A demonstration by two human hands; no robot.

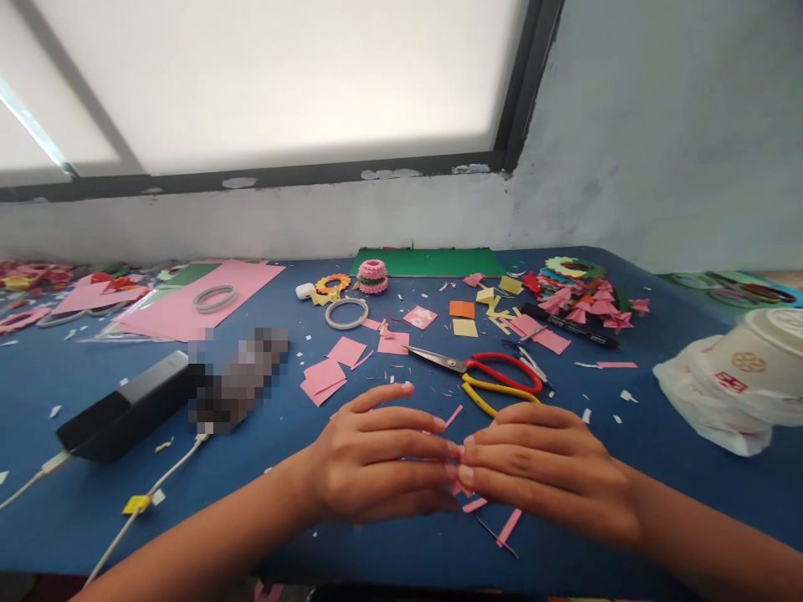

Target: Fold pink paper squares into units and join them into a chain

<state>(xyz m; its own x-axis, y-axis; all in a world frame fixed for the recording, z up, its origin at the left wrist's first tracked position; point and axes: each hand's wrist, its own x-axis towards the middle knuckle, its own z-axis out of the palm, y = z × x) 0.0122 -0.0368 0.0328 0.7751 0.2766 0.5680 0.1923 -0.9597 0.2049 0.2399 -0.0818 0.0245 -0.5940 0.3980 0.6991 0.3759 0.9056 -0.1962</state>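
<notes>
My left hand (389, 451) and my right hand (545, 468) meet at the fingertips, low over the middle of the table. A bit of pink paper (461, 487) shows at the pinched fingertips, mostly hidden by the fingers. The left index finger stands raised while the other fingers reach across; the right fingers are pressed together. Just beyond the hands lie scissors (473, 368) with one red and one yellow handle, blades pointing left. Small pink paper squares (324, 380) lie beyond the left hand, and pink strips (509, 528) lie below the fingertips.
Tape rolls (347, 301), a pink ringed paper piece (372, 277), a black marker (570, 326) and a pile of folded paper pieces (583, 293) lie farther back. A black box (125, 405) with a white cable is at left; a bagged cup (746, 368) stands right. Paper scraps litter the blue table.
</notes>
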